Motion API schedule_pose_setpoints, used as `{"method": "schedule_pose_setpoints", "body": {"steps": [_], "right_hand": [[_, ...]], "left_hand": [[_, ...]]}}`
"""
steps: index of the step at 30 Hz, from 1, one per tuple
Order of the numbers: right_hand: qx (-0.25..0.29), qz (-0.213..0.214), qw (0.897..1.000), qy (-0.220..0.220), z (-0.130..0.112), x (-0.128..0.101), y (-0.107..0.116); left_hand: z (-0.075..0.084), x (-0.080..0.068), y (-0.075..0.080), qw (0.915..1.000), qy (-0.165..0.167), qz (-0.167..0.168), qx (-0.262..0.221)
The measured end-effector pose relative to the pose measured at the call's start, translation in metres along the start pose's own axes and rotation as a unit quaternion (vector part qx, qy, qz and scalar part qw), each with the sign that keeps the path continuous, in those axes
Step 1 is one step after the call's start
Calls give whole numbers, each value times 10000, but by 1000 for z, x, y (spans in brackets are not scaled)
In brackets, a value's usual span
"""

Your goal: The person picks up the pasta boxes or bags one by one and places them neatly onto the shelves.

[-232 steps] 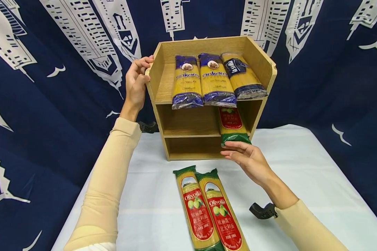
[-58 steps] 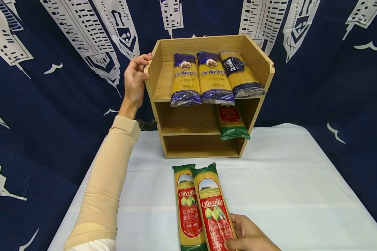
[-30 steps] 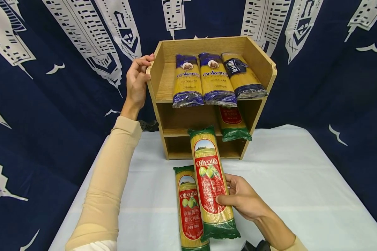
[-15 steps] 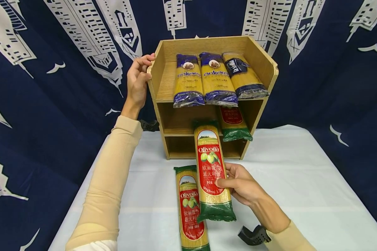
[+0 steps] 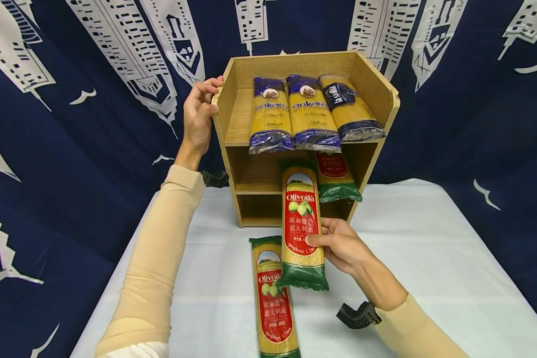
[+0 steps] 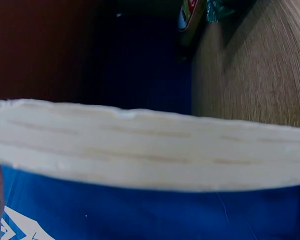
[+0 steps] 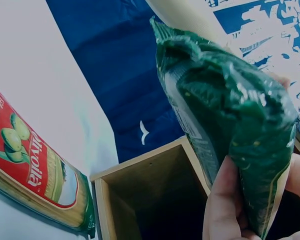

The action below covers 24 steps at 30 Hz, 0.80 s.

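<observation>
Wooden shelf unit [image 5: 376,87] is steadied by the left hand [image 5: 198,117], fingers curled over its top edge, while the right hand [image 5: 340,243] grips an Olivoila spaghetti pack [image 5: 301,223], its tip entering the middle shelf beside another pack [image 5: 335,174]. Next, I'd judge, slide it straight in. "Ankara" and "la Sirena"-like labels sit above; one Olivoila pack [image 5: 273,298] lies on the table [image 5: 429,258].

A wooden shelf [image 5: 371,94] stands at the counter's [image 5: 429,258] back; three pasta packs [image 5: 306,114] lie on top, one spaghetti pack [image 5: 273,298] lies before it.
</observation>
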State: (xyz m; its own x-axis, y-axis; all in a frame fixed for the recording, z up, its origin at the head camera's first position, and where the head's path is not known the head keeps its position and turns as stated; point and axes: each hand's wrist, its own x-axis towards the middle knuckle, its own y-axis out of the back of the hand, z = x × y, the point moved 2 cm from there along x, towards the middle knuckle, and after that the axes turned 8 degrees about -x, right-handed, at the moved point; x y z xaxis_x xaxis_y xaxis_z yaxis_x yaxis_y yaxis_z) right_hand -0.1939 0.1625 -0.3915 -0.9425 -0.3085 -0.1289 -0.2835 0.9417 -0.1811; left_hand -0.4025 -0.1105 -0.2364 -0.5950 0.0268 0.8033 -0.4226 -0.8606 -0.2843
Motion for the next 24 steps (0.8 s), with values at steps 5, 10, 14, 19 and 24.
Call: {"method": "schedule_pose_setpoints", "body": {"steps": [5, 10, 14, 19, 24], "right_hand": [[-33, 124, 9999, 28, -5, 8, 2], [78, 180, 9998, -78, -12, 15, 2], [258, 324, 9989, -230, -16, 20, 4], [473, 507, 9968, -402, -15, 25, 5], [355, 711, 9963, -335, -12, 22, 4]], "left_hand": [[0, 1, 0, 10000, 11, 2, 27], [0, 0, 0, 10000, 31, 8, 14], [0, 0, 0, 10000, 33, 10, -3], [0, 0, 0, 10000, 26, 11, 36], [-1, 0, -1, 10000, -10, 31, -17]]}}
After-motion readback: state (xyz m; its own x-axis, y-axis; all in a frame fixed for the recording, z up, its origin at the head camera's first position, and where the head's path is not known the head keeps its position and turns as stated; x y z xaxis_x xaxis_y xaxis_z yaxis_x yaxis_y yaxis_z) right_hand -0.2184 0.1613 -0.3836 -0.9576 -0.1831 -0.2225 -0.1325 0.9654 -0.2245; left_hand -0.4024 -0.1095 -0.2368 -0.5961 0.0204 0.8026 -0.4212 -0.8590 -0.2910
